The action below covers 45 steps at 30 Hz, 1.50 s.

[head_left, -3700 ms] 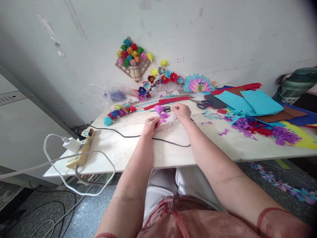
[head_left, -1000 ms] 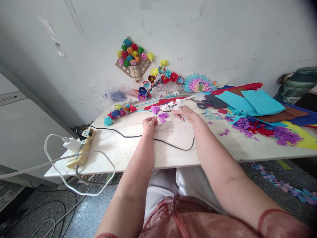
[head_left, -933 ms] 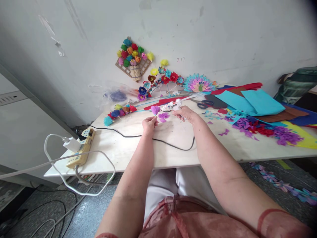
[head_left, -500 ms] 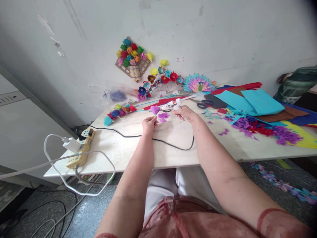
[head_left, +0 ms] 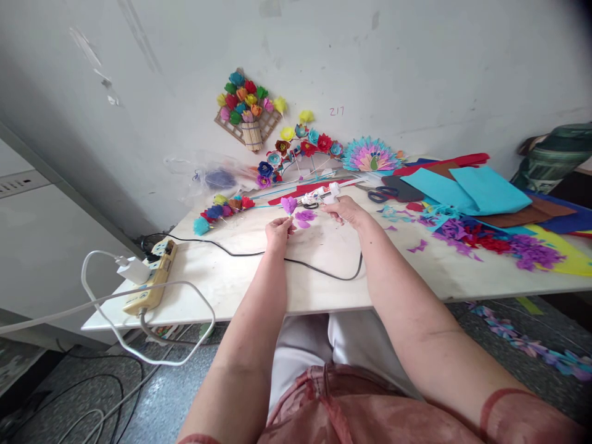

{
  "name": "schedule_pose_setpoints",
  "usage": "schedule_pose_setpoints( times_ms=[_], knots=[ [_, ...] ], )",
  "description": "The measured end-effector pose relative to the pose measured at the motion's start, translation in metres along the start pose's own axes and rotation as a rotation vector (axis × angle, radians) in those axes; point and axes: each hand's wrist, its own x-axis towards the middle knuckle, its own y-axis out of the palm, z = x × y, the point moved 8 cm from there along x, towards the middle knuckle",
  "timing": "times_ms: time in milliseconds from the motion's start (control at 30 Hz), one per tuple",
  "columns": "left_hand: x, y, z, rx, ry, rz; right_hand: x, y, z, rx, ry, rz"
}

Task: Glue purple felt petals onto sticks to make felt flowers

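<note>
Head view shows both hands raised just above the bench (head_left: 324,290), close together near its middle. The left hand (head_left: 279,230) is pinched narrow, thumb against fingers, on the short stem of a purple crepe-paper flower (head_left: 289,205), whose petals stand upright above the fingertips. The right hand (head_left: 346,211) is wrapped around the grip of a white hot-glue gun (head_left: 330,192), its nozzle pointing left at the flower's side. Whether the tip touches the paper or stops just short cannot be told at this scale; nor can any bead of glue be made out.

Loose purple petals (head_left: 306,217) lie on the bench just right of the left hand, and small black-handled scissors (head_left: 311,206) rest partly hidden beneath the gun. A black cord (head_left: 319,267) curves across the bench in front of the hands.

By the look of it, gluing is the step in hand, with the flower only partly built up, since spare petals lie within easy reach. The next move probably calls for a small dab low on the flower, the stem held steady, then freeing the right hand to press a petal on before the glue sets.
</note>
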Motion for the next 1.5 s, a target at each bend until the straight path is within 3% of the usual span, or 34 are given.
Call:
schedule_pose_setpoints(
  times_ms=[767,1200,1500],
  knots=[
    [0.001,-0.001,0.002,-0.008,-0.002,0.000,0.001,0.006,0.001,-0.070,-0.016,0.077],
    [-0.001,0.002,0.000,-0.058,-0.006,0.043,-0.002,-0.002,0.007,0.132,-0.050,-0.010],
    [-0.003,0.011,0.004,-0.301,-0.114,0.199,-0.008,0.014,0.006,0.179,-0.001,0.227]
  ],
)
